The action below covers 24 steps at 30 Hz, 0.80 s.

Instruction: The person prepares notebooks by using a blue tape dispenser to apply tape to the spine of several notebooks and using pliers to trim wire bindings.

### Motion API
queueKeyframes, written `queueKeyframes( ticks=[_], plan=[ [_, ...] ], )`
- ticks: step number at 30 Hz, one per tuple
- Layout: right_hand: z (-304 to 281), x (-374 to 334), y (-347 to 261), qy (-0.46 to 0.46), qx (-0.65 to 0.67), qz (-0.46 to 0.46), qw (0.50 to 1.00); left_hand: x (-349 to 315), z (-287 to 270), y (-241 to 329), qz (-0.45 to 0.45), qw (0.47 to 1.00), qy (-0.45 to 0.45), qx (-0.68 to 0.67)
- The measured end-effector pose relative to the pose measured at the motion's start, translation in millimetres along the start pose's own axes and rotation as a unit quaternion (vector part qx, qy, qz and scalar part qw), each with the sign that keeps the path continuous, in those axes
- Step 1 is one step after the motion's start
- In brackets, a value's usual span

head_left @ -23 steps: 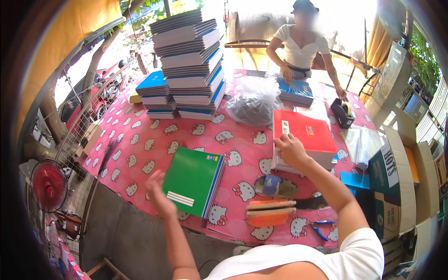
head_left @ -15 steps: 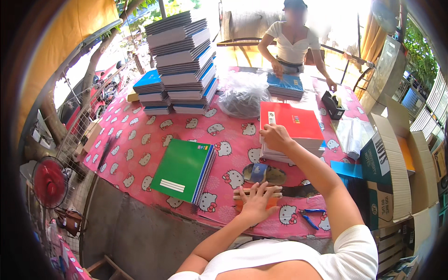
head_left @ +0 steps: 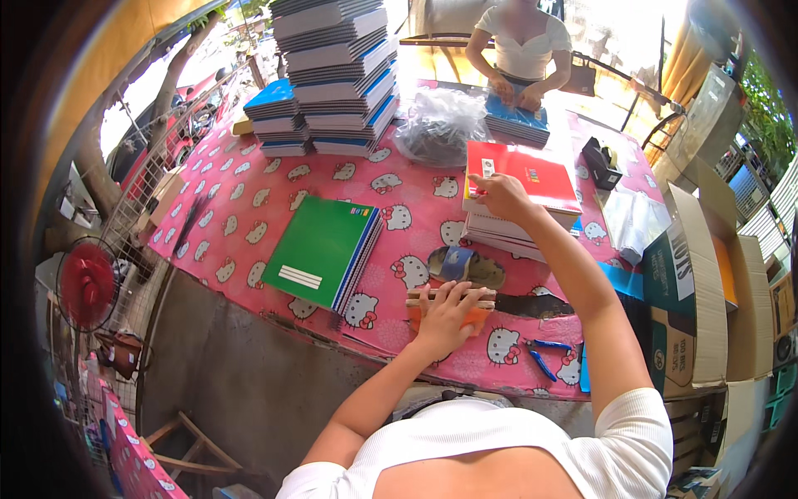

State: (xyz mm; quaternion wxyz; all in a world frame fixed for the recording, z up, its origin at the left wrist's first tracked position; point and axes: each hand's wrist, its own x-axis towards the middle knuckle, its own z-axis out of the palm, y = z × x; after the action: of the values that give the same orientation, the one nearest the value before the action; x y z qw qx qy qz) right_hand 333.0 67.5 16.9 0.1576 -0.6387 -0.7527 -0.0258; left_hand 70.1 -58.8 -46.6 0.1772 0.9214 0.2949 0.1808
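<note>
My left hand [head_left: 447, 316] lies with fingers spread over a low wooden-edged block [head_left: 482, 301] with an orange part, at the table's near edge. My right hand [head_left: 504, 198] is at the left edge of a red notebook [head_left: 544, 179], its fingers closed on the cover's edge. That notebook tops a stack of notebooks with white page edges [head_left: 503, 233]. A yellow strip shows beneath the red cover by my fingers. To the left lies a short pile of spiral notebooks with a green cover [head_left: 320, 249]. Blue-handled pliers [head_left: 544, 358] rest right of my left hand.
Tall notebook stacks [head_left: 345, 83] stand at the back left, beside a clear plastic bag [head_left: 440, 129]. Opposite, a person [head_left: 524, 50] has both hands on blue notebooks [head_left: 515, 121]. A black tape dispenser [head_left: 601, 162] and an open cardboard box [head_left: 698, 291] are at the right.
My right hand has shifted along the red notebook's left edge, and a yellow strip now shows there. The person opposite has brought both hands onto the blue notebooks. My view has tilted down.
</note>
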Motion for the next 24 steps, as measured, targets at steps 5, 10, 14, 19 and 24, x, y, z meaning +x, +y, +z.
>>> queueKeyframes(
  ticks=[5,10,14,19,24],
  plan=[
    [-1.3,-12.4,7.7,0.094,0.028,0.013,0.995,21.2,2.5,-4.0,-0.072,0.978,0.042,-0.19],
    [-48.3,-87.1,-116.4,0.155,0.107,-0.192,0.963,54.7,-41.6,-30.3,0.082,0.92,0.362,-0.13],
    [-73.8,-145.4,-121.7,0.306,0.151,-0.079,0.937,41.5,-70.8,-29.1,0.184,0.913,0.319,-0.173],
    [-22.9,-200.4,-67.0,0.348,0.3,0.124,0.879,12.3,-110.9,-2.0,0.105,0.861,0.373,-0.33],
    [32.3,-215.2,-51.4,0.195,0.462,0.165,0.85,-3.4,-115.1,4.2,0.101,0.858,0.359,-0.353]
  ],
)
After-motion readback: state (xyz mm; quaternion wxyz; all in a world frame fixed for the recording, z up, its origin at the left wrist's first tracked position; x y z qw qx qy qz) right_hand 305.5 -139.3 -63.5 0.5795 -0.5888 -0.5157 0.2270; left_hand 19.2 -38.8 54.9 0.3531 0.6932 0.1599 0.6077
